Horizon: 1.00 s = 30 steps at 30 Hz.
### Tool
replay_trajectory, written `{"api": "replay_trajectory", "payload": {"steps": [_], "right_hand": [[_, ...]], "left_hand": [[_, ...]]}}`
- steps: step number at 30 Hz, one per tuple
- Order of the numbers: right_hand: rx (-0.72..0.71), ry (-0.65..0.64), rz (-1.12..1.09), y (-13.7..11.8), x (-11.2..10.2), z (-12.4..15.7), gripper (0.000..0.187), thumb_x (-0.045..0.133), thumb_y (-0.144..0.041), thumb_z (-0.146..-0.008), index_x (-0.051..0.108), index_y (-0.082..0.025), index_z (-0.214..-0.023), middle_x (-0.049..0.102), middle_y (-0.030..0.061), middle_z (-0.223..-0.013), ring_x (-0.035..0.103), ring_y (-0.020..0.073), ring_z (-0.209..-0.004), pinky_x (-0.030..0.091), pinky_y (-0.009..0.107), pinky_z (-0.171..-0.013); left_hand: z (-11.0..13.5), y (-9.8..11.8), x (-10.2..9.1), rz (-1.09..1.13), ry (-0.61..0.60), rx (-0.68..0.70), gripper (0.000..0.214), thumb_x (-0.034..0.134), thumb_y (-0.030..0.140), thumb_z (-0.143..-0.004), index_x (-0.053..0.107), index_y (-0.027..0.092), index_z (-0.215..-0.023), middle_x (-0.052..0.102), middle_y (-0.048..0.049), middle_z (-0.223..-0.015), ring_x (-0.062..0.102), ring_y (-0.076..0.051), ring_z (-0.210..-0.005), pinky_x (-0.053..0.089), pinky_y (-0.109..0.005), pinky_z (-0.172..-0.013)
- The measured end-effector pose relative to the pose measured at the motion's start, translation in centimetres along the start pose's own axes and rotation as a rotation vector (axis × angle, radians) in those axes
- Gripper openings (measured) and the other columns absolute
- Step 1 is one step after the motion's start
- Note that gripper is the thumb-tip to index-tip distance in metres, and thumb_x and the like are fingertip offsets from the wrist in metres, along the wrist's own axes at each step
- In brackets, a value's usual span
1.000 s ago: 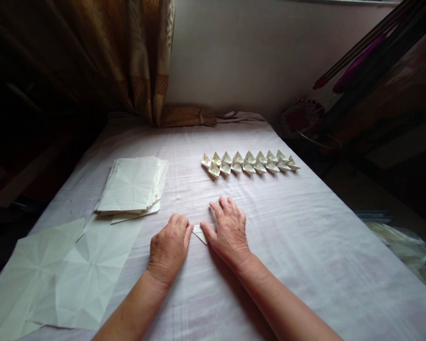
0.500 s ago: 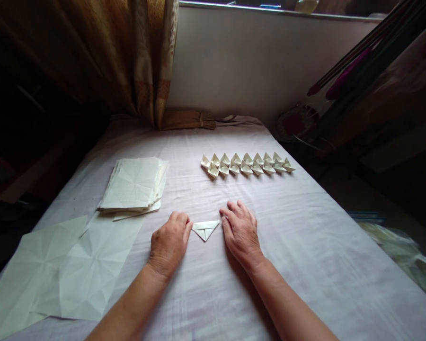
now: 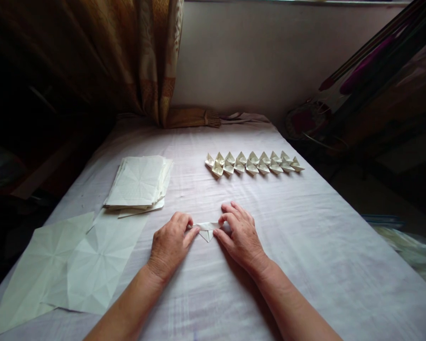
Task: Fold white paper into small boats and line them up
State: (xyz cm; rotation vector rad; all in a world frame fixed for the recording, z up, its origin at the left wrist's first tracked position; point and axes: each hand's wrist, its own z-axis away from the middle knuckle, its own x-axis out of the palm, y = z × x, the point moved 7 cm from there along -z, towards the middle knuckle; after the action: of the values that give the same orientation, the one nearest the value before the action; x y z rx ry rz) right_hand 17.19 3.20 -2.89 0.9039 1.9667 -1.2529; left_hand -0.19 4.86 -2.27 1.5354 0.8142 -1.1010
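A small folded paper triangle (image 3: 208, 233) lies point toward me on the cloth, its far edge turned up as a pale strip. My left hand (image 3: 171, 239) pinches the left end of that strip between thumb and fingers. At the right end, my right hand (image 3: 242, 232) pinches it the same way, the other fingers spread beyond. Beyond the hands, two rows of small folded paper boats (image 3: 252, 165) stand close together. To the left is a stack of creased paper sheets (image 3: 137, 182).
Several loose creased sheets (image 3: 92, 267) lie at the near left. The pale cloth (image 3: 305, 265) covers the whole tabletop. A gold curtain (image 3: 159, 61) hangs at the back left against the wall (image 3: 262, 57). Plastic-wrapped things (image 3: 408, 246) lie below the right edge.
My right hand has come in and taken the right end of the paper. The triangle's far edge is now lifted into a strip. The view has shifted slightly.
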Motion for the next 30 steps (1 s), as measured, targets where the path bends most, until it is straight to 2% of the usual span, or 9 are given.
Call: {"api": "replay_trajectory", "payload": {"steps": [3,5,9,13,17,19,22,24,30], "right_hand": [[-0.038,0.035,-0.057,-0.3,-0.3,-0.1,0.015,0.067,-0.020,-0.080,0.055,-0.022,-0.088,0.065,0.0088,-0.120,0.051,0.0300,-0.123,0.036,0.046,-0.100],[-0.042,0.045,-0.081,-0.5,-0.5,-0.1,0.013,0.067,-0.018,-0.080,0.054,-0.022,-0.084,0.069,0.0052,-0.100,0.060,0.0251,-0.101,0.041,0.039,-0.088],[-0.034,0.062,-0.080,-0.5,-0.7,0.0,0.010,0.063,-0.018,-0.083,0.054,-0.022,-0.079,0.062,-0.0016,-0.069,0.056,0.0168,-0.066,0.039,0.031,-0.069],[-0.060,0.107,-0.194,-0.7,-1.0,0.0,0.007,0.055,-0.018,-0.088,0.054,-0.022,-0.083,0.064,0.0013,-0.077,0.058,0.0155,-0.068,0.043,0.027,-0.063],[-0.001,0.197,-0.239,-0.3,-1.5,-0.1,0.008,0.055,-0.023,-0.089,0.057,-0.022,-0.096,0.065,0.0064,-0.099,0.061,0.0146,-0.072,0.048,0.026,-0.062],[0.095,0.224,-0.199,0.4,-1.6,0.0,0.017,0.059,-0.029,-0.087,0.058,-0.020,-0.103,0.066,0.0040,-0.089,0.059,0.0132,-0.063,0.048,0.026,-0.060],[0.172,0.181,-0.135,0.9,-1.5,0.1,0.014,0.063,-0.033,-0.086,0.062,-0.020,-0.088,0.065,-0.0007,-0.072,0.056,0.0116,-0.054,0.044,0.024,-0.056],[0.138,0.154,-0.147,0.7,-1.4,0.0,0.013,0.061,-0.031,-0.087,0.064,-0.020,-0.081,0.065,-0.0011,-0.067,0.056,0.0115,-0.054,0.043,0.023,-0.055],[0.072,0.165,-0.352,0.2,-1.7,-0.2,0.013,0.057,-0.024,-0.089,0.067,-0.021,-0.081,0.068,0.0007,-0.072,0.059,0.0120,-0.060,0.044,0.022,-0.056]], "left_hand": [[-0.2,-0.4,0.0,0.107,0.007,0.028,0.014,0.058,0.036,-0.088,0.058,0.023,-0.085,0.064,0.0032,-0.081,0.062,-0.014,-0.072,0.041,-0.025,-0.066],[-0.4,-0.8,0.1,0.186,-0.007,0.017,0.016,0.059,0.039,-0.087,0.058,0.023,-0.081,0.066,0.0048,-0.074,0.061,-0.013,-0.065,0.040,-0.024,-0.062],[-0.4,-1.4,0.1,0.335,0.004,-0.035,0.016,0.061,0.040,-0.082,0.062,0.024,-0.084,0.067,0.0059,-0.069,0.056,-0.011,-0.052,0.040,-0.022,-0.056],[-0.4,-1.7,0.1,0.509,0.052,-0.053,0.023,0.062,0.037,-0.080,0.067,0.023,-0.096,0.067,0.0046,-0.068,0.052,-0.009,-0.048,0.040,-0.020,-0.051],[-0.4,-1.9,0.3,0.622,0.081,-0.035,0.019,0.060,0.036,-0.081,0.070,0.020,-0.084,0.064,0.0030,-0.064,0.046,-0.009,-0.048,0.037,-0.019,-0.047],[-0.4,-1.9,0.3,0.646,0.107,-0.030,0.019,0.060,0.035,-0.081,0.070,0.019,-0.083,0.063,0.0027,-0.063,0.045,-0.008,-0.048,0.036,-0.019,-0.048],[-0.4,-1.9,0.1,0.663,0.131,-0.025,0.018,0.060,0.034,-0.081,0.069,0.018,-0.081,0.060,0.0030,-0.061,0.042,-0.008,-0.048,0.034,-0.019,-0.047],[-0.4,-1.7,0.0,0.672,0.134,-0.021,0.018,0.060,0.033,-0.080,0.069,0.018,-0.081,0.059,0.0031,-0.061,0.041,-0.008,-0.048,0.033,-0.019,-0.047],[-0.4,-1.8,0.1,0.688,0.109,-0.074,0.024,0.060,0.037,-0.079,0.071,0.018,-0.088,0.065,0.0012,-0.067,0.045,-0.008,-0.049,0.037,-0.019,-0.049]]}}
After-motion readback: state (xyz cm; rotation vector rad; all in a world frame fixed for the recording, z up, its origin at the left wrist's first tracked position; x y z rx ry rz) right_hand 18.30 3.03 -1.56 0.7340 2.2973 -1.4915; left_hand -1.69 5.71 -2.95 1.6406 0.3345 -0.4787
